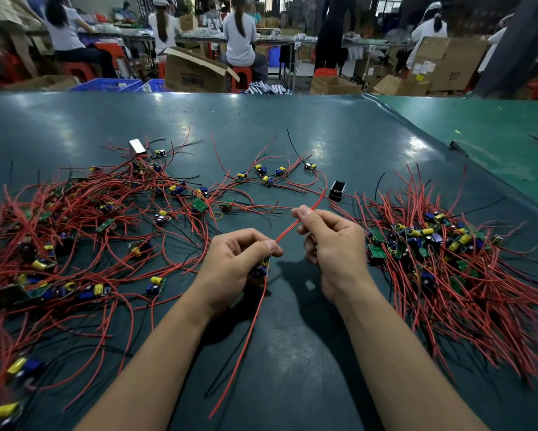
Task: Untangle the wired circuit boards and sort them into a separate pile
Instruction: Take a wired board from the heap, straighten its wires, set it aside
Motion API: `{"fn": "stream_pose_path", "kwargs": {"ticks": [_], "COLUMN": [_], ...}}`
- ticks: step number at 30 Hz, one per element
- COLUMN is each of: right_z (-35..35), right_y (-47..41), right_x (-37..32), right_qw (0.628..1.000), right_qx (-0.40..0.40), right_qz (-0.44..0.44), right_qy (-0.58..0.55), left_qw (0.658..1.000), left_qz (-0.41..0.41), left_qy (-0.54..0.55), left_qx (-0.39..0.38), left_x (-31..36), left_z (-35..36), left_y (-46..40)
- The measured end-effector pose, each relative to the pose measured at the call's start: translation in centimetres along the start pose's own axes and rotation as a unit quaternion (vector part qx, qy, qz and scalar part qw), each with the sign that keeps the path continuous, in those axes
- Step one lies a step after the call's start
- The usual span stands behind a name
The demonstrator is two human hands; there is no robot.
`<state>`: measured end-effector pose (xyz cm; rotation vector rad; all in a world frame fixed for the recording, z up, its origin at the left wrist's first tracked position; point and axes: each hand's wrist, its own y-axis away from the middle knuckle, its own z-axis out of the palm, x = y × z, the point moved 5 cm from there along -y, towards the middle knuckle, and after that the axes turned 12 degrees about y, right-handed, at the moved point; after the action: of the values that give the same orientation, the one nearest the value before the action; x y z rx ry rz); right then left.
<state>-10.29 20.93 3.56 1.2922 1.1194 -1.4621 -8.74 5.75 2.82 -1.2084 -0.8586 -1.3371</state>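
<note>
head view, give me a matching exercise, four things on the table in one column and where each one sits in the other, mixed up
Things:
1. left hand
2. right hand
3. black box
4. silver block

Places or states:
A. far left part of the table, by the tips of the red wires
B. grips a small circuit board
C. stands between the middle group of boards and the right pile
D. pinches a red wire held taut above the table

Pairs: 1-B, 2-D, 3-C, 4-A
</note>
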Motion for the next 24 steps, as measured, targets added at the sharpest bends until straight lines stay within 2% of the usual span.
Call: {"fn": "stream_pose_path", "kwargs": {"ticks": [4,13,15,16,17,19,21,22,24], "right_z": [-1.2,-2.4,-3.5,-3.6,-3.3,-0.9,2.0,2.9,3.3], "right_y": [-0.4,-0.7,-1.0,-1.1,-1.1,-0.5,1.1,1.8,2.2], "right_x": [0.0,0.2,0.2,0.2,0.2,0.7,1.3,1.4,1.3], "right_qw": [0.997,0.984,0.977,0.980,0.987,0.996,0.967,0.954,0.948], "right_qx": [0.072,0.165,0.193,0.182,0.142,-0.019,-0.201,-0.257,-0.292], "right_qz": [-0.004,-0.002,0.016,0.028,0.044,0.077,0.096,0.090,0.070], "right_qy": [-0.027,-0.065,-0.087,-0.080,-0.055,0.046,0.122,0.124,0.106], "left_qw": [1.000,0.999,0.998,0.997,0.996,0.993,0.991,0.991,0.991], "left_qz": [-0.001,-0.014,-0.004,0.005,0.016,0.040,0.056,0.062,0.060], "left_qy": [-0.008,0.028,0.061,0.074,0.075,0.069,0.062,0.051,0.034], "left_qx": [-0.014,-0.023,-0.001,0.021,0.046,0.083,0.100,0.109,0.119], "left_x": [0.1,0.1,0.2,0.2,0.3,0.4,0.5,0.5,0.5], "left_z": [0.1,0.1,-0.3,-0.6,-1.0,-1.3,-1.3,-1.3,-1.4], "left_y": [0.2,0.2,0.0,-0.1,-0.2,-0.3,-0.3,-0.3,-0.2]}}
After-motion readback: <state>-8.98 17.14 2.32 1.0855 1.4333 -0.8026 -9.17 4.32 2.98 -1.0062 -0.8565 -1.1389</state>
